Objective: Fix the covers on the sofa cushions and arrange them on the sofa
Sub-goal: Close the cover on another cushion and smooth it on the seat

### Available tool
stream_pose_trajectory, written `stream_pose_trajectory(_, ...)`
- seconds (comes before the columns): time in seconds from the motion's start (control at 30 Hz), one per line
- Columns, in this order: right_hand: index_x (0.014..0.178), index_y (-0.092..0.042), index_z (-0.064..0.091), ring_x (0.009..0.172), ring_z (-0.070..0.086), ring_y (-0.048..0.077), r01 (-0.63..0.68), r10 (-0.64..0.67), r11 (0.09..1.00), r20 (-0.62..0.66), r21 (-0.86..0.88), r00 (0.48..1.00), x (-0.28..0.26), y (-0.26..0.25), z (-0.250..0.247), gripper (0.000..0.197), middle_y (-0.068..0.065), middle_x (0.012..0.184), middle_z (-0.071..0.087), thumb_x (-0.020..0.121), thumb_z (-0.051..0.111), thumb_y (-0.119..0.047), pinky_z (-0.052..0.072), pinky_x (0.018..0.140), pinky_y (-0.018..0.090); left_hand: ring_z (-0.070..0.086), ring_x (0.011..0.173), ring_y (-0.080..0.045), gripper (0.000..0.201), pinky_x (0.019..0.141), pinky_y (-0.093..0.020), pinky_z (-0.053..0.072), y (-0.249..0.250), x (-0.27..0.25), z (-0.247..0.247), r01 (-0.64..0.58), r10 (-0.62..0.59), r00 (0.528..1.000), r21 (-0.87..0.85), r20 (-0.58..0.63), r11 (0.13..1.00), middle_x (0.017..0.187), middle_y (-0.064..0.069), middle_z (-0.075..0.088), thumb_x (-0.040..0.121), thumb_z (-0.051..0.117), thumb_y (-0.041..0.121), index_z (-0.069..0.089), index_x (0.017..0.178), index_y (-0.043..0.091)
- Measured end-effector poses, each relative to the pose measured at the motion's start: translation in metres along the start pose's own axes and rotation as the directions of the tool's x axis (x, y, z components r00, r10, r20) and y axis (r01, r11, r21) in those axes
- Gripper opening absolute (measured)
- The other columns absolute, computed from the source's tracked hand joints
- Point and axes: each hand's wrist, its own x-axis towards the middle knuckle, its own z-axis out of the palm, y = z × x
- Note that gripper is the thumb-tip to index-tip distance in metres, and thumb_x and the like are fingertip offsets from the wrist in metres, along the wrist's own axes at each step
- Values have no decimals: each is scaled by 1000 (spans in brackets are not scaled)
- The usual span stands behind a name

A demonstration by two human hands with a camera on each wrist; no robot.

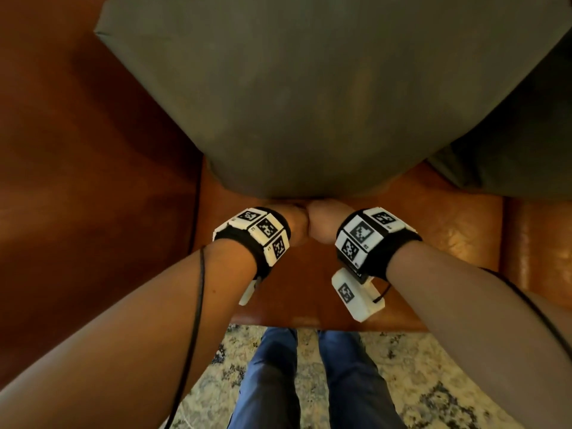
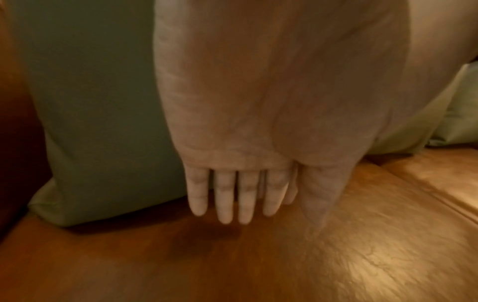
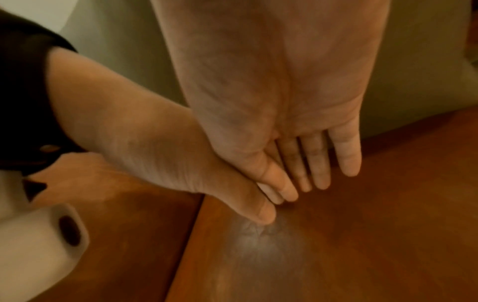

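A large grey-green covered cushion (image 1: 309, 88) stands on the brown leather sofa seat (image 1: 433, 230) and leans back toward the sofa's backrest. My left hand (image 1: 291, 224) and right hand (image 1: 328, 221) sit side by side, touching, at the middle of its near bottom edge. In the left wrist view the left hand (image 2: 238, 194) has straight fingers pointing down at the seat, with the cushion (image 2: 103, 102) behind it. In the right wrist view the right hand (image 3: 310, 163) is flat too, and the left hand (image 3: 168, 153) lies against it. Neither hand grips fabric.
A second green cushion (image 1: 510, 144) lies at the right, partly behind the first. The sofa's leather arm (image 1: 77, 150) rises on the left. Below the seat's front edge are a patterned rug (image 1: 418, 366) and my legs in blue jeans (image 1: 272, 382).
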Motion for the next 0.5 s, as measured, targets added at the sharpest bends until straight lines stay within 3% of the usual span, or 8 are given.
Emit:
stream_pose_trajectory(0.1,132,-12,52,119,54,32,12,-11,1000,-32,4,999,2,2,-11,35,14,134,55,99,41,-16,40,100,41,49,127,-30,41,108,-38,37,-10,-3,-10,16,-21,997,-59,-77,998,139,-11,52,100,46,32,52,135,12)
stream_pose_trajectory(0.23,137,-14,46,122,49,30,42,-37,997,-80,63,996,-2,14,-25,37,14,137,50,104,33,-24,33,101,35,43,132,-31,53,111,-38,32,-33,-5,-22,54,-65,990,-93,-123,994,149,-11,43,100,41,44,39,146,17)
stream_pose_trajectory(0.37,147,-14,33,116,54,29,-79,77,997,52,25,996,3,35,-28,46,14,141,48,104,33,-29,36,86,31,24,145,-28,62,116,-36,20,-52,-10,-28,101,-103,993,-44,-54,994,162,-7,19,102,39,43,20,155,18)
stream_pose_trajectory(0.5,153,-22,16,112,58,29,-141,137,990,101,27,985,6,60,-26,55,16,144,46,103,35,-34,46,92,37,13,149,-27,64,119,-37,15,-80,-12,-21,136,-143,989,-142,-41,981,164,-4,6,101,42,43,14,155,24)
